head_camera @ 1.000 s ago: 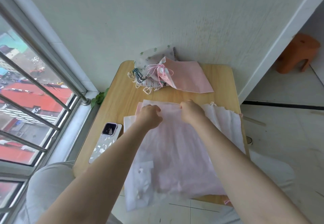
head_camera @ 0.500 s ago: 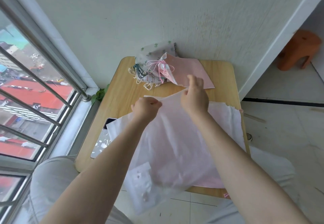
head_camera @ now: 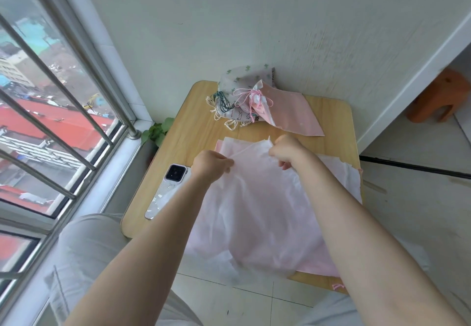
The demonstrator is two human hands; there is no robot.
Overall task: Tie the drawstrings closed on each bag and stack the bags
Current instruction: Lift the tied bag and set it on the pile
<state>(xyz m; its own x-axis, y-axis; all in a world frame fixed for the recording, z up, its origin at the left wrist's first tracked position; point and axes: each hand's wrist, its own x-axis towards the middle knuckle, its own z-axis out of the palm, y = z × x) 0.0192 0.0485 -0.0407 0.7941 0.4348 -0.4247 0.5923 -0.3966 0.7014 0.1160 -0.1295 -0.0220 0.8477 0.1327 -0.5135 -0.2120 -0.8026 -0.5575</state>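
Observation:
A pale pink translucent drawstring bag (head_camera: pixel 257 206) is lifted off a pile of flat pink and white bags (head_camera: pixel 341 180) on the wooden table (head_camera: pixel 193 132). My left hand (head_camera: pixel 211 163) pinches the bag's top edge at the left. My right hand (head_camera: pixel 286 151) grips the same edge at the right, fingers curled. The bag hangs down over the table's near edge. At the back of the table lies a stack of tied bags (head_camera: pixel 244 98) with pink, green and cream strings, partly on a flat pink bag (head_camera: pixel 293 114).
A phone (head_camera: pixel 167 190) in a patterned case lies on the table's left side. A barred window (head_camera: pixel 51 121) runs along the left, a wall stands behind the table. An orange stool (head_camera: pixel 438 96) is on the floor at the right. My knees are below the table edge.
The bag's top edge has come down from its raised position and my hands have drawn nearer to me, both now gripping it. The phone is uncovered again.

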